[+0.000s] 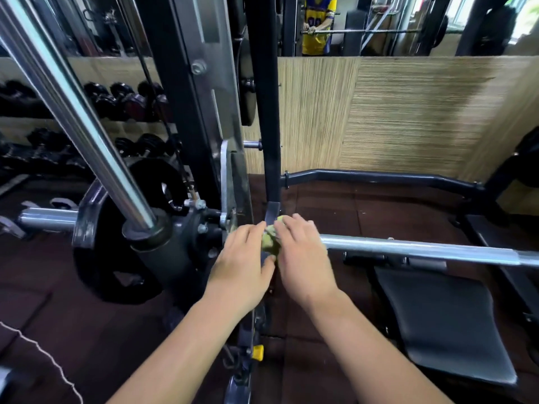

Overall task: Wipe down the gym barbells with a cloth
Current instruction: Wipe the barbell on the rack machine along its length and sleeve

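Note:
A chrome barbell (423, 249) runs level across the right half of the view, low in a black rack. A small yellow-green cloth (269, 239) is bunched around the bar near the rack's black upright. My left hand (243, 258) and my right hand (303, 258) press side by side on that cloth, fingers curled over it. The bar under my hands is hidden. Left of the upright, the bar's sleeve (48, 219) carries a black weight plate (116, 258).
A slanted chrome guide rod (78, 118) crosses the left side. Racked dumbbells (125, 100) line the left wall. A black padded bench (443, 325) lies under the bar at right. A mirror shows a person in a yellow shirt (318, 24).

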Demonstrator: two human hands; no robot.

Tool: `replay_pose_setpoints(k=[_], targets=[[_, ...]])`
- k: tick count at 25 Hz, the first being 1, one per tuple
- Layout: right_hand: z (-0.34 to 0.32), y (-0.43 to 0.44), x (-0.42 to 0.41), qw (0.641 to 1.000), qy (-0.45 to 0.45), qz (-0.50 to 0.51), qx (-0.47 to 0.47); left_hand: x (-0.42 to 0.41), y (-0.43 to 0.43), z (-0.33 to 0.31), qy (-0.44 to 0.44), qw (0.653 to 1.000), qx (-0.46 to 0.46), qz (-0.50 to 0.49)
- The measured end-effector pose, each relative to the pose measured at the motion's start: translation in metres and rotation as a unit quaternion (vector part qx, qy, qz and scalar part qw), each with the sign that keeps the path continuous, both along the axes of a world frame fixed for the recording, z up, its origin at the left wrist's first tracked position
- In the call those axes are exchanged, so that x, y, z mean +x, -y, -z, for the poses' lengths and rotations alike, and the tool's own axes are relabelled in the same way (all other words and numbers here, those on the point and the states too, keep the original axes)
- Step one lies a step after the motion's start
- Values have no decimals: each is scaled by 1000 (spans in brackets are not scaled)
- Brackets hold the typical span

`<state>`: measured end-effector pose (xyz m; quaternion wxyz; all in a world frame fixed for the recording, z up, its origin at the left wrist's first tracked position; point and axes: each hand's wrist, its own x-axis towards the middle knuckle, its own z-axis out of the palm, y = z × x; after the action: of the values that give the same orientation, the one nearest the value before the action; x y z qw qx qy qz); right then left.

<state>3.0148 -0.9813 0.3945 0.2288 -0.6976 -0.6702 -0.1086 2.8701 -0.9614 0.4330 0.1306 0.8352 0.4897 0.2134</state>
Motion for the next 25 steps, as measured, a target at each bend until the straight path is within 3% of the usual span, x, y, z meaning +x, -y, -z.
replay_pose_setpoints(k=[5,11,13,19,22,25], targets=[[1,8,18,999,13,-33,2,-9,-7,6,15,999,8,47],[20,92,144,980,-85,149,97,39,8,7,16,989,58,134],[30,91,150,970,-99,160,153,61,7,13,19,985,96,145],[67,32,94,960,25,-7,277,96,1,40,49,965,223,130],[75,32,126,941,86,-11,327,105,-9,58,70,953,273,112],[81,49,177,921,83,44,377,111,-14,64,62,938,326,98]])
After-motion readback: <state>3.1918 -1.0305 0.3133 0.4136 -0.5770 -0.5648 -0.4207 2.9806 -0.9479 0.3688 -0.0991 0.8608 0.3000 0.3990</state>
